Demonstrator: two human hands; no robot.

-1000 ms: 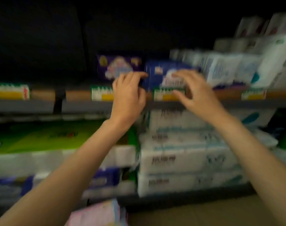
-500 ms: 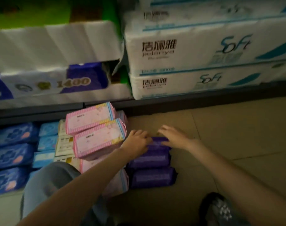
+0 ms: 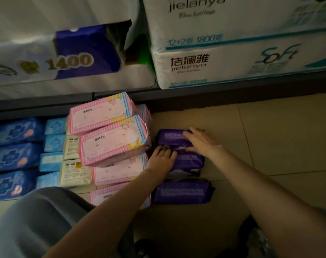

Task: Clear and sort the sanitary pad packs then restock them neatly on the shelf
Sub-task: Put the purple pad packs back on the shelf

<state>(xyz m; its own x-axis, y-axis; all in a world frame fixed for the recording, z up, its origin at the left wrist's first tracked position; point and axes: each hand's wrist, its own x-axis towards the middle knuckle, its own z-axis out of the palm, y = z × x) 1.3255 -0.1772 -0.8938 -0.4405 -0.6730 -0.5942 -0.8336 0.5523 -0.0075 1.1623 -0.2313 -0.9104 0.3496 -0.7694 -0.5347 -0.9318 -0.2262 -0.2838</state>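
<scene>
Tiled floor (image 3: 270, 138), both hands' fingers (image 3: 191, 134) curled (loosely) on purple pack (image 3: 174, 136)

Both hands (image 3: 180, 151) on purple pad packs (image 3: 174, 137)
</scene>
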